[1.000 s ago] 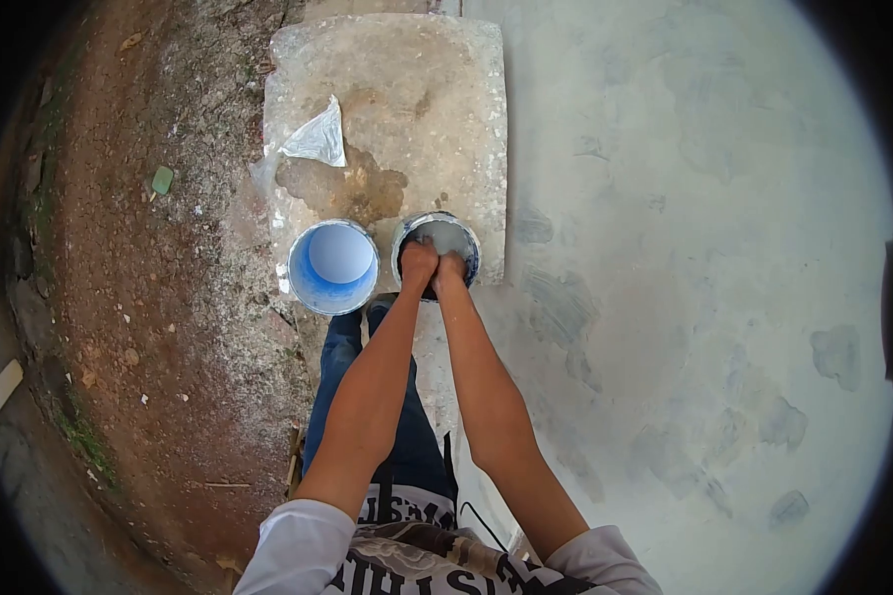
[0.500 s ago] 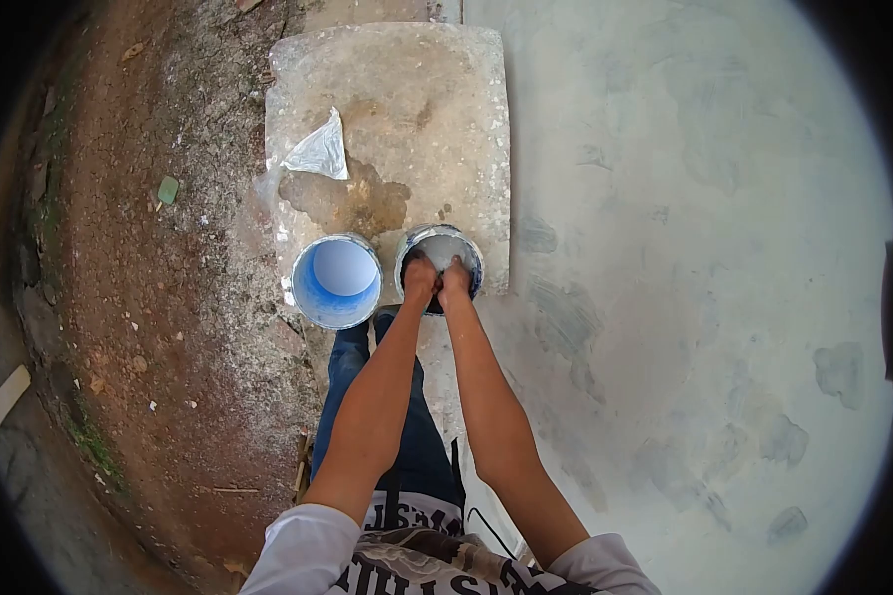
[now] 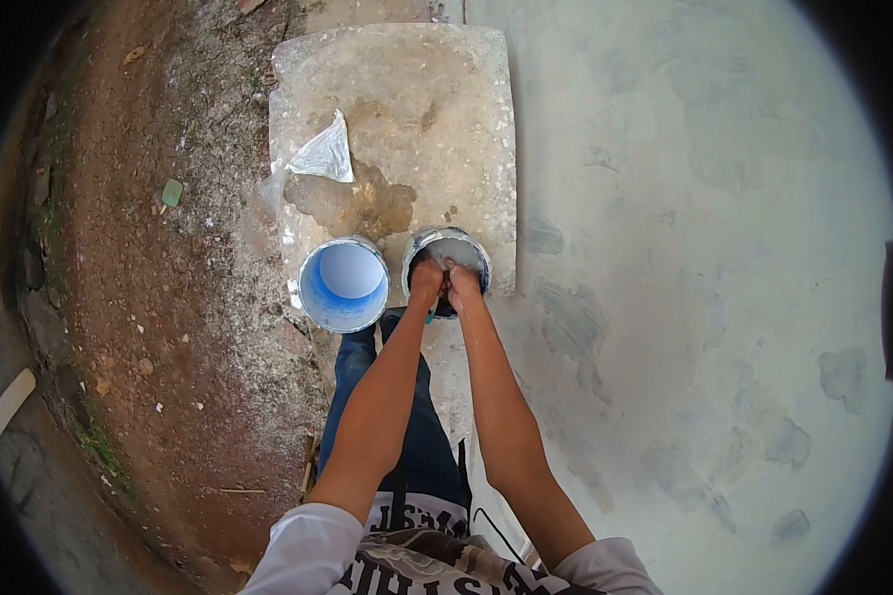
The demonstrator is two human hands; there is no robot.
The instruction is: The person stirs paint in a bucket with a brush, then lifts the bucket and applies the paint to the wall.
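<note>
Both my hands are down inside the mouth of a paint-smeared bucket (image 3: 485, 260) that holds murky grey liquid (image 3: 454, 248). My left hand (image 3: 427, 280) is closed, its fingers curled in front of the liquid. Close against it, my right hand (image 3: 463, 282) is also closed. Whatever lies between the fingers is too dark and small to make out. A small teal bit (image 3: 430, 317) shows beside my left wrist, at the near rim. To the left stands a second bucket (image 3: 318, 297), blue inside with a pale white-blue content.
The buckets stand on a stained, paint-spotted board (image 3: 407, 89). A crumpled silvery-white plastic piece (image 3: 325, 154) lies on it beside a wet patch (image 3: 377, 206). A patchy grey wall (image 3: 665, 248) runs along the right. Reddish dirt (image 3: 149, 297) with a green scrap (image 3: 172, 192) lies left.
The whole view has shifted slightly. Inside the right bucket, my hands have moved a little and my right hand's fingers have curled in closer to my left. A teal bit now shows by my left wrist.
</note>
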